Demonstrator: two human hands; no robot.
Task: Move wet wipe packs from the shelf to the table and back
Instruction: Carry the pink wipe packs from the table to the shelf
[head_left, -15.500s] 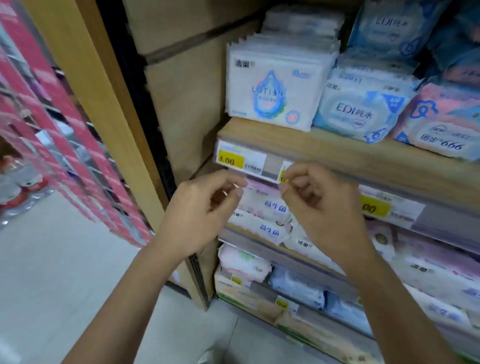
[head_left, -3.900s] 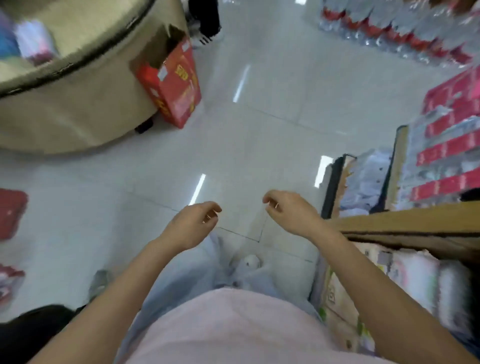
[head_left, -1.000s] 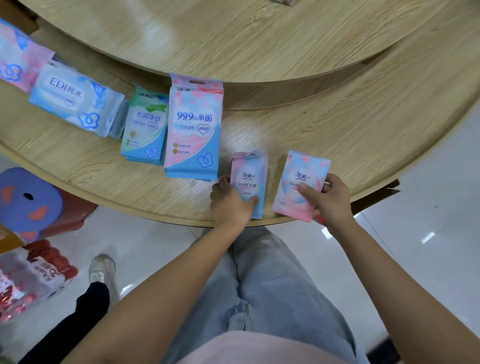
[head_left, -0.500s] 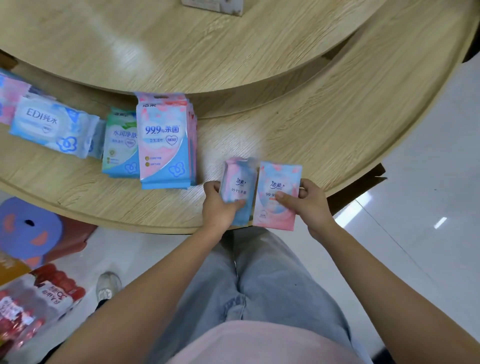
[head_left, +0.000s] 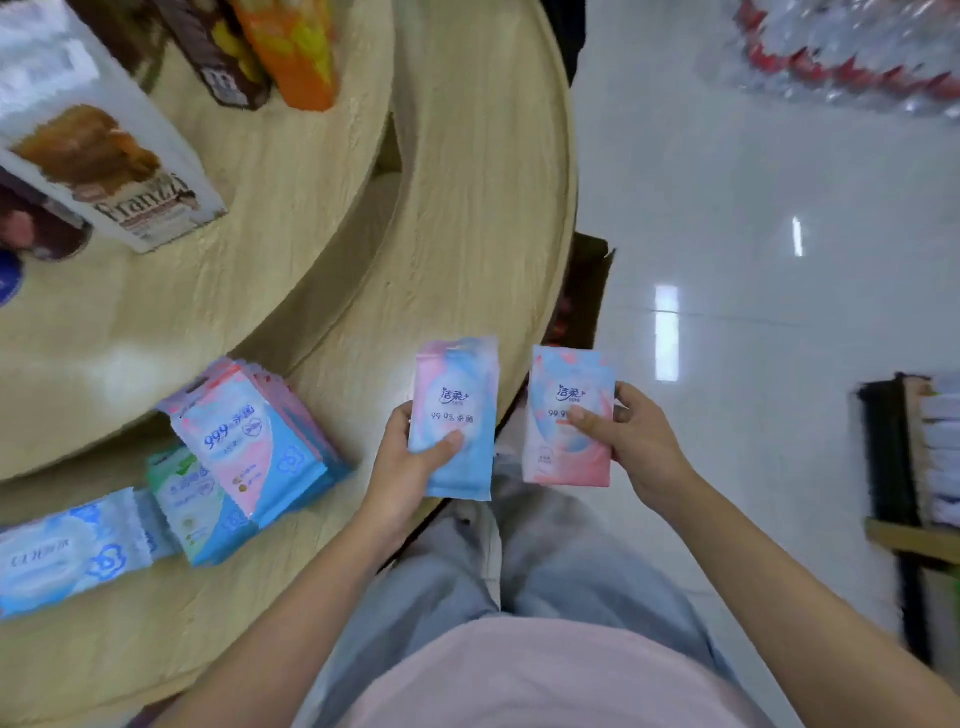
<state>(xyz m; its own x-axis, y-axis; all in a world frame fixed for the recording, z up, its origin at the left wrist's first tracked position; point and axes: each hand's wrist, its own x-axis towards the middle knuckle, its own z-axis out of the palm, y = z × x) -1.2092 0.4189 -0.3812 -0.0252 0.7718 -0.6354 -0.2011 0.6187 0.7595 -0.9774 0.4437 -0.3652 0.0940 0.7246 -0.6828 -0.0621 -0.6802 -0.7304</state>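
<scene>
My left hand (head_left: 402, 467) grips a small pink-and-blue wet wipe pack (head_left: 454, 415), held upright just above the front edge of the round wooden table (head_left: 467, 208). My right hand (head_left: 631, 441) grips a second small pink-and-blue wet wipe pack (head_left: 569, 415), held off the table over the floor. A larger pink-and-blue pack stack (head_left: 254, 441), a green pack (head_left: 187, 493) and a pale blue pack (head_left: 67, 556) lie on the table's lower tier to the left.
The table's raised inner tier (head_left: 208, 260) carries snack boxes (head_left: 98, 156) and bags at the upper left. A shelf end (head_left: 914, 457) stands at the right edge. Shiny white floor (head_left: 753, 208) spreads to the right, with bottled goods at the top right.
Both small packs have been lifted off the table, one in each hand. The view has swung to the right, so the table now sits at the left and the shelf end shows at the right.
</scene>
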